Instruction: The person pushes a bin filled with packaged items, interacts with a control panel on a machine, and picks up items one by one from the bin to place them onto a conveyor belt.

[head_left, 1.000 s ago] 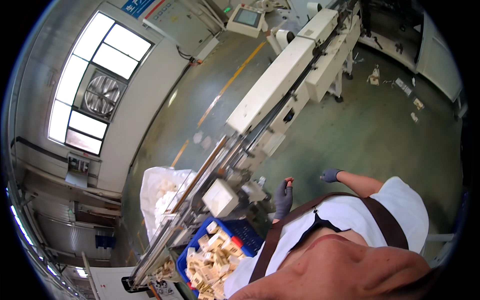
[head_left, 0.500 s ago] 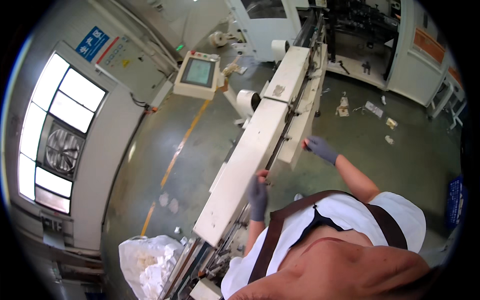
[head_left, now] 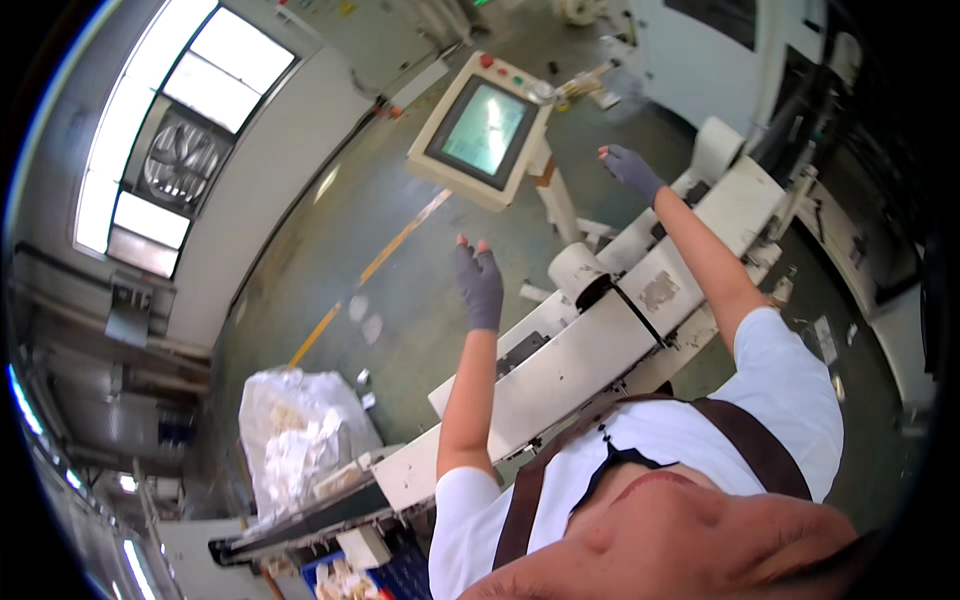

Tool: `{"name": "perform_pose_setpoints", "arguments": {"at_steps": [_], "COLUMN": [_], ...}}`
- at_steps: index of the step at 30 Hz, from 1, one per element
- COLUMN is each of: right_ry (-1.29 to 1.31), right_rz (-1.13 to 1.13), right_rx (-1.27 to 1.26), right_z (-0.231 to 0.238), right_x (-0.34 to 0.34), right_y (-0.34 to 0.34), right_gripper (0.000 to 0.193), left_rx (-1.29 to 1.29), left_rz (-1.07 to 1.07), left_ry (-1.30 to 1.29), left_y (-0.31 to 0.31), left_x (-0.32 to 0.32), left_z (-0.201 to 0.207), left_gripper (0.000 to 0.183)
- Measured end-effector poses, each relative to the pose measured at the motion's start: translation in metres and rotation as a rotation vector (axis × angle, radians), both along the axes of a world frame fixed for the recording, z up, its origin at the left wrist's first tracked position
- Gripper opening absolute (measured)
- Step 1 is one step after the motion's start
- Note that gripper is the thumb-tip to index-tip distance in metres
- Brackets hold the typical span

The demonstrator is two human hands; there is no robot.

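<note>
My left hand (head_left: 480, 285), in a grey glove with bare fingertips, is raised over the far side of the long white conveyor cover (head_left: 560, 375). Its fingers point up and apart, and nothing is in them. Farther right, my right hand (head_left: 632, 172) wears a matching glove and reaches across the cover. Its fingers stretch toward the left, also without anything in them. Between and beyond both hands stands a cream control panel (head_left: 440, 160) with a lit touchscreen (head_left: 488, 135) and coloured buttons on its top edge. Neither hand touches the panel.
A white cylindrical housing (head_left: 578, 272) juts from the cover's far side. At left, a clear plastic bag (head_left: 300, 440) of white scraps stands by the conveyor's end. Below it is a blue crate (head_left: 345, 575). A white machine cabinet (head_left: 700, 75) rises at far right.
My view and body have turned and come closer to the control panel. Both hands have moved from the near side of the conveyor to above and past its cover, toward the panel.
</note>
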State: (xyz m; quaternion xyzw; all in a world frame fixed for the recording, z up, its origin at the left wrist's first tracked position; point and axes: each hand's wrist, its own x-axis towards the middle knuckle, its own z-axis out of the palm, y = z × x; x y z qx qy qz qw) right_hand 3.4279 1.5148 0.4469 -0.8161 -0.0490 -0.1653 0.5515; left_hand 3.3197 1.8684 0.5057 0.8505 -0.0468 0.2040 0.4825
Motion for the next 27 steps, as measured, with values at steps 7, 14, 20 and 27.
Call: {"name": "perform_pose_setpoints", "arguments": {"at_steps": [7, 14, 20, 27], "right_ry": [0.116, 0.200, 0.251, 0.210], "right_rz": [0.084, 0.166, 0.032, 0.134], "right_rx": [-0.517, -0.246, -0.212, -0.209], "right_z": [-0.120, -0.103, -0.098, -0.094], "right_x": [0.226, 0.222, 0.228, 0.189], "right_y": [0.004, 0.091, 0.085, 0.133], "right_gripper": [0.034, 0.051, 0.049, 0.044], "left_rx": [-0.103, -0.510, -0.554, -0.550], "left_rz": [0.331, 0.414, 0.320, 0.233], "left_ry": [0.049, -0.072, -0.159, -0.192], "left_y": [-0.073, -0.068, -0.072, 0.010], "left_x": [0.156, 0.210, 0.239, 0.236], "left_z": [-0.013, -0.063, -0.074, -0.084], "left_gripper": [0.065, 0.065, 0.067, 0.057]}}
